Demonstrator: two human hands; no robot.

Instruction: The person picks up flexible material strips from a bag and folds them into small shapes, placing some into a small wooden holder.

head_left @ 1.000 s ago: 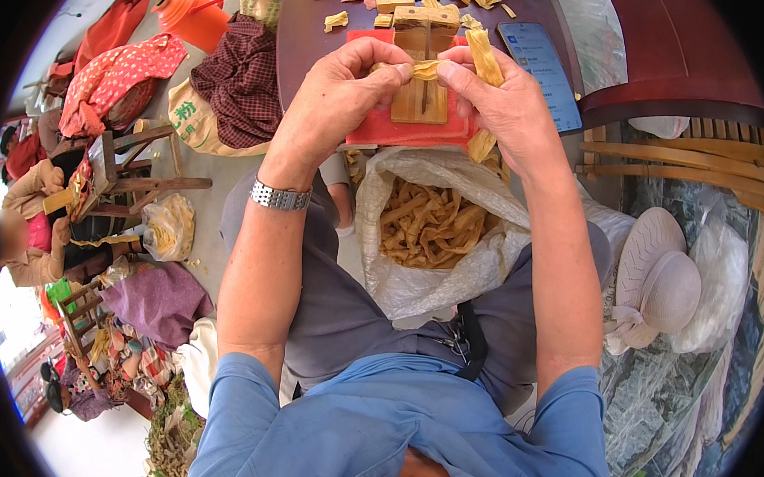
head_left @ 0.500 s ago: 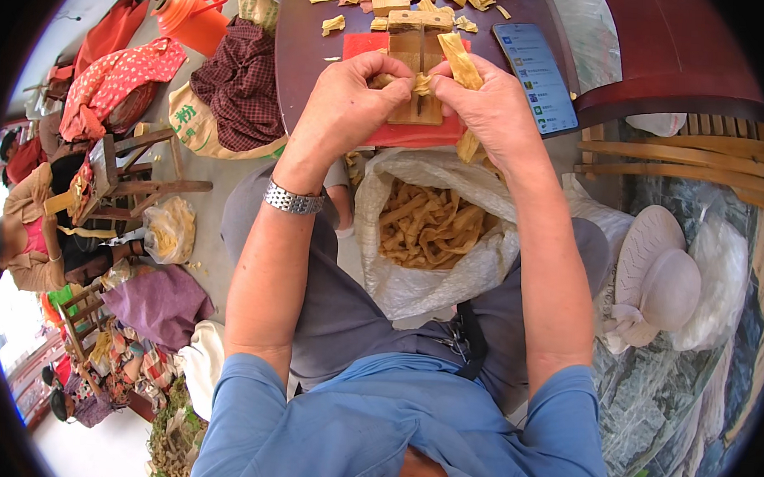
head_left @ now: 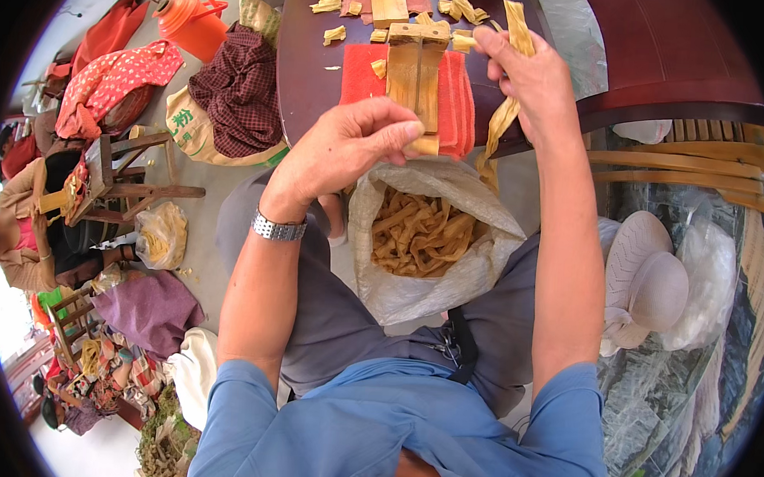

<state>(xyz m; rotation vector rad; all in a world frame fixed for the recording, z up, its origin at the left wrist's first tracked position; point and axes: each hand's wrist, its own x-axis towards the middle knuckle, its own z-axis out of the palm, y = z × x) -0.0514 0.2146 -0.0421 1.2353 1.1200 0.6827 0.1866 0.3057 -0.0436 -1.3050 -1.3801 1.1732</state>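
My right hand is raised over the right side of the table, its fingers closed on a long, flat, yellow-brown dried strip. The strip's top stands above the fingers and its tail hangs toward the sack. A small yellow piece lies by the right fingertips; whether they touch it I cannot tell. My left hand is at the near end of a wooden block with a dark lengthwise groove. Its thumb and fingers are pressed together; what they hold is unclear. The block rests on a folded red cloth.
Between my knees sits a white woven sack of similar strips. Cut pieces dot the dark table. A pale hat lies at right. At left are an orange flask, a wooden stool and other people.
My hands have moved apart from over the block. The right one went up and right with the strip, the left one nearer to me. The phone on the table no longer shows.
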